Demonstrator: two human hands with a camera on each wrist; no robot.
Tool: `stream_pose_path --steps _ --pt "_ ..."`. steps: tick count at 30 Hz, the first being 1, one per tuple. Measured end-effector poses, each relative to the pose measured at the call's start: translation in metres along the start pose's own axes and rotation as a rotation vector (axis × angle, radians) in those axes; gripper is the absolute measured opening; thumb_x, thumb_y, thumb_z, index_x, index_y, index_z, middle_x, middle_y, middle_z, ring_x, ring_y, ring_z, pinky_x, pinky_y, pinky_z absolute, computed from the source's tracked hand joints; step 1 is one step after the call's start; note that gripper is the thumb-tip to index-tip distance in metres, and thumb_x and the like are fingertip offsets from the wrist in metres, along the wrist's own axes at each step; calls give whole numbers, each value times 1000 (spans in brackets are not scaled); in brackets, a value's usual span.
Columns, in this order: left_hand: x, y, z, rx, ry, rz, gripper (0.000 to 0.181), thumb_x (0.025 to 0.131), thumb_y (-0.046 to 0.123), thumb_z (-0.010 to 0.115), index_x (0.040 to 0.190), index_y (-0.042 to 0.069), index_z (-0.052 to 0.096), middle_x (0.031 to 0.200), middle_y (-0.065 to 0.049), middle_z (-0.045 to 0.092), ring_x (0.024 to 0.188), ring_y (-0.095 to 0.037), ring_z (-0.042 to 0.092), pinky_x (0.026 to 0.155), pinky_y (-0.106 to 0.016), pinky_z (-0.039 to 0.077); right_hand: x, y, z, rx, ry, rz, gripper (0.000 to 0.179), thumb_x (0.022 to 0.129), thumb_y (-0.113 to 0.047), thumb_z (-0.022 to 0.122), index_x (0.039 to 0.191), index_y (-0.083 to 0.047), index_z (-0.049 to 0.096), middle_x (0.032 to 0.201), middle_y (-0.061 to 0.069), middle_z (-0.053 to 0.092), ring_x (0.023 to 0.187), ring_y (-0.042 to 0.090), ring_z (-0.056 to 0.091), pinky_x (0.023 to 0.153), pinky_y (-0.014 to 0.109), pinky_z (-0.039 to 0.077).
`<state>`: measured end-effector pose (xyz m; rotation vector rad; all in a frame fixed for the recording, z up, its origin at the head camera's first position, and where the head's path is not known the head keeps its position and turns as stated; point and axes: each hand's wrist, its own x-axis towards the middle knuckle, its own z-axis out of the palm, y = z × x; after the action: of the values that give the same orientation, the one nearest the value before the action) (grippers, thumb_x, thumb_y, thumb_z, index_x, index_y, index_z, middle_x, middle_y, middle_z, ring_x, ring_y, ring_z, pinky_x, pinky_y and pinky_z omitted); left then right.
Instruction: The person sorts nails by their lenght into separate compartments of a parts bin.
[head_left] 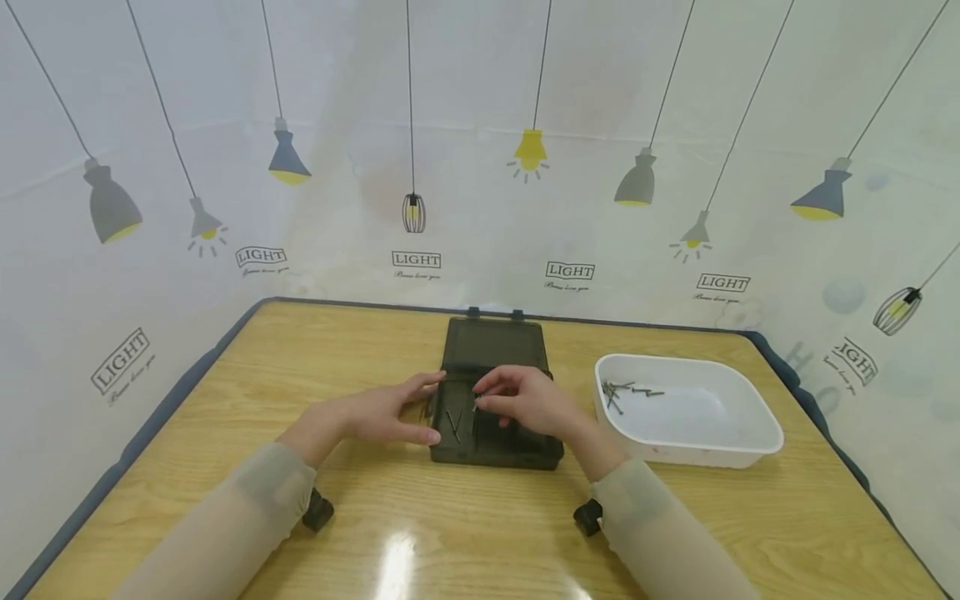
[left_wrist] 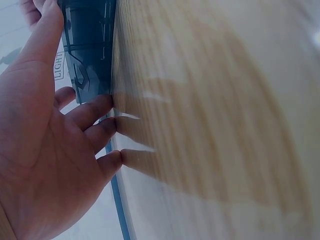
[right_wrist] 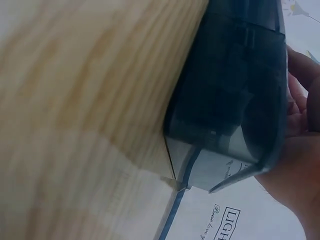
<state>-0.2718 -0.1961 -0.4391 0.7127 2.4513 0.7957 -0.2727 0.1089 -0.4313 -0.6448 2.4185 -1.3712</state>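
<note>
A dark see-through plastic box lies on the table with its lid folded back, away from the person. Two thin screws rest in its left compartment. My right hand pinches a small screw between thumb and fingers over the middle of the box; most of that screw is hidden by the fingertips. My left hand is spread along the box's left side, thumb at the near part of the rim and index finger by the far corner. In the left wrist view, other fingertips touch the tabletop.
A white tray stands to the right of the box, with several loose screws at its left end. The wooden table ends at a dark edge before a lamp-printed curtain.
</note>
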Motion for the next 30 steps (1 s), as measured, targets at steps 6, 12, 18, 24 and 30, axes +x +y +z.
stream_pose_path --steps 6,12,18,24,30 --pt "0 0 0 6 2 3 107 98 67 74 178 33 11 182 -9 30 166 -40 32 133 -66 27 3 0 3 -2 -27 5 22 107 -17 73 127 -7 78 120 12 82 89 25 75 73 37 65" --pt "-1 0 0 -13 -3 4 107 98 66 74 178 33 11 183 -9 28 167 -39 31 132 -67 28 3 0 2 -29 -75 -29 24 108 -13 70 129 -6 78 126 15 80 94 26 74 76 35 64" --pt "-1 1 -1 -15 -13 -8 107 98 68 73 178 35 9 183 -6 26 168 -37 30 133 -67 28 1 -1 -1 -75 -97 -37 23 108 -17 70 128 -12 81 130 8 79 87 19 70 80 37 63" --pt "-1 2 -1 -10 -7 -5 108 98 67 74 178 34 10 183 -7 28 168 -38 30 133 -66 27 1 -2 -1 -85 -99 -38 24 108 -18 70 129 -11 80 132 6 78 89 18 71 82 36 64" --pt "-2 1 0 -9 0 -1 108 98 67 74 178 33 11 182 -7 29 167 -38 31 133 -66 28 -7 -2 -6 -65 -59 -50 23 107 -17 71 128 -10 79 127 8 78 82 17 73 79 37 65"
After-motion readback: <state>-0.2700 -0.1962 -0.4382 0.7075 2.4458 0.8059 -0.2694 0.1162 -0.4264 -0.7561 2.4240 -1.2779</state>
